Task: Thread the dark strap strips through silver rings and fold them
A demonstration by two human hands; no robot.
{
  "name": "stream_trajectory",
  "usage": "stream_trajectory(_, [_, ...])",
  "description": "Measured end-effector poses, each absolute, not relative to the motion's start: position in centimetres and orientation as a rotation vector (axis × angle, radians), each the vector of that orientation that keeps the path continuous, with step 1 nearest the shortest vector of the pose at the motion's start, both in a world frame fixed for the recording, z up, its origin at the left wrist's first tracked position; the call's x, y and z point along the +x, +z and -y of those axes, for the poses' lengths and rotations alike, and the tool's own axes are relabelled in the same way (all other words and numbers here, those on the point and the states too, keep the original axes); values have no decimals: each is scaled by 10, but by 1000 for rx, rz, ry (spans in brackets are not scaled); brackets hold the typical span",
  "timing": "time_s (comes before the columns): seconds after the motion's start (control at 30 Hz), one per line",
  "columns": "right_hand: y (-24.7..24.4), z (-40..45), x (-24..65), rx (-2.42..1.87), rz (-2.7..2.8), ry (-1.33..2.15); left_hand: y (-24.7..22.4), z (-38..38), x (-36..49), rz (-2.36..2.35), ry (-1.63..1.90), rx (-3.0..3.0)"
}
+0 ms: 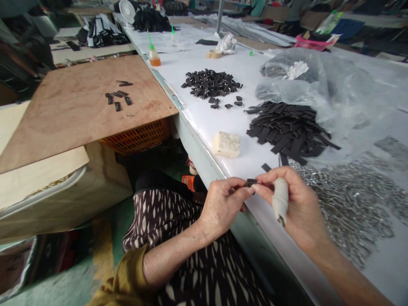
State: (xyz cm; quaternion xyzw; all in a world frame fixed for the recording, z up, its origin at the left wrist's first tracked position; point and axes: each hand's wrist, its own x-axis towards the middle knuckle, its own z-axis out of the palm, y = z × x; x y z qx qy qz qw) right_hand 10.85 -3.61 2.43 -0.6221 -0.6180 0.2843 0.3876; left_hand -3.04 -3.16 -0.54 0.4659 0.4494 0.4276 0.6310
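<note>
My left hand (225, 207) and my right hand (295, 204) meet over the near edge of the white table. Between both sets of thumbs and fingertips is a small black strip (251, 182), pinched from either side and mostly covered by the fingers. A whitish wrapped piece (280, 199) with a dark tip shows at my right hand; I cannot tell whether it is a bandaged finger or a taped tool handle. Close by lie a pile of black strips (288, 129), a heap of silver metal rings (350, 204) and a cream sponge-like block (227, 144).
Beyond the block is a pile of black tabs with metal rings (210, 83). A clear plastic bag (338, 80) lies on the right. Farther off stand a bottle of orange liquid (154, 56) and a tape roll (213, 54). A wooden board (79, 97) bears several dark pieces.
</note>
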Motion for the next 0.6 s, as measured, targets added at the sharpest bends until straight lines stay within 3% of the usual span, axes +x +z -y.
stream_trajectory(0.17, [26, 36, 109, -1583, 1534, 814, -2, 30, -35, -1074, 1063, 1214])
stream_trajectory(0.6, [31, 35, 109, -1597, 1489, 1033, 5, 16, -40, -733, 741, 797])
